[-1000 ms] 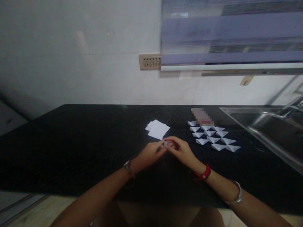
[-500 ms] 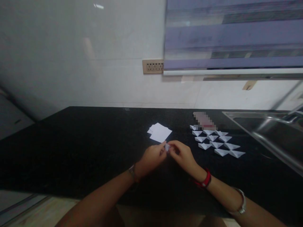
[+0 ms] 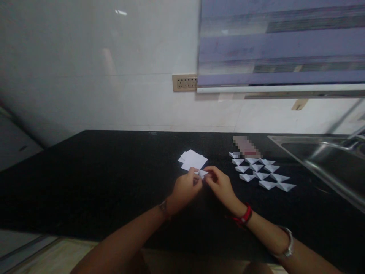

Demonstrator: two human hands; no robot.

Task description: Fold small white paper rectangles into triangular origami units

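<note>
Shifted a little farther along the bench [image 3: 85, 175] toward the white paper stack [image 3: 194, 160]: left hand [image 3: 184, 189], right hand [image 3: 221, 185] and small folded paper [image 3: 202, 174] between fingertips.

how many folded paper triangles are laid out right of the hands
About 10 folded triangles, in slanted rows on the black counter between the hands and sink; the blurred patch may hide more.

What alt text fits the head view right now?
A left hand and right hand pinch a small folded white paper over a black counter, with a stack of white squares behind and rows of folded paper triangles beside a steel sink.
</note>
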